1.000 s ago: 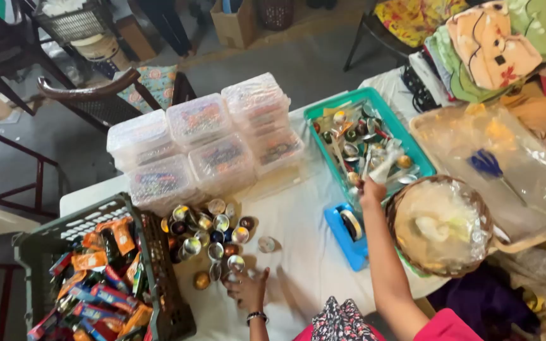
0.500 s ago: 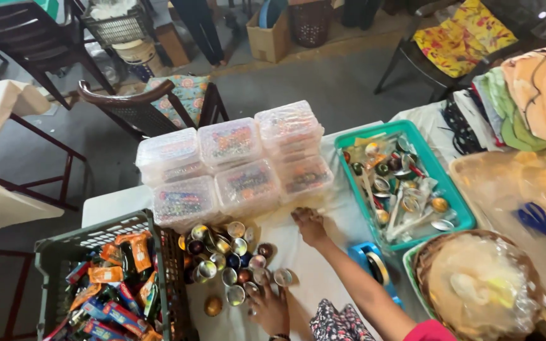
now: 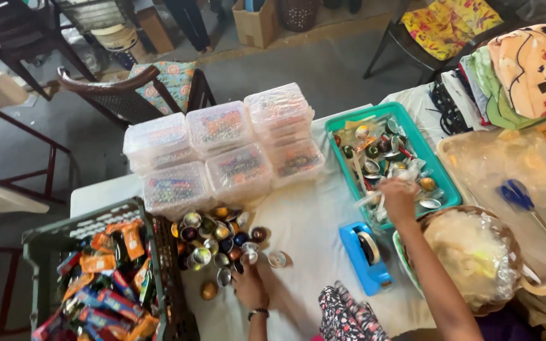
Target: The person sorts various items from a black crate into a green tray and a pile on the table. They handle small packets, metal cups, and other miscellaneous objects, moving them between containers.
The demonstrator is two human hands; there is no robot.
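While the left hand [image 3: 249, 287] rests at the near edge of the capsule pile [image 3: 219, 243], its fingers are curled over a few capsules; whether one is pinched cannot be told. The right hand [image 3: 398, 197] is stretched over the teal tray [image 3: 450, 189], and a thin white stick [image 3: 369, 199] seems to be pinched between its fingers. Flattened capsules and foil pieces are seen in the tray, just under this hand. A blue tape dispenser [image 3: 366, 256] lies between the two arms on the white cloth [image 3: 311, 227]. Clear boxes [image 3: 222, 151] are stacked behind the pile, a crate [image 3: 52, 233] of sachets stands to the left, and a wrapped basket [image 3: 469, 259] to the right. Sorting of capsules is judged to be the step in hand. For the next move, a careful grip on one small capsule would be needed, without the pile being scattered.
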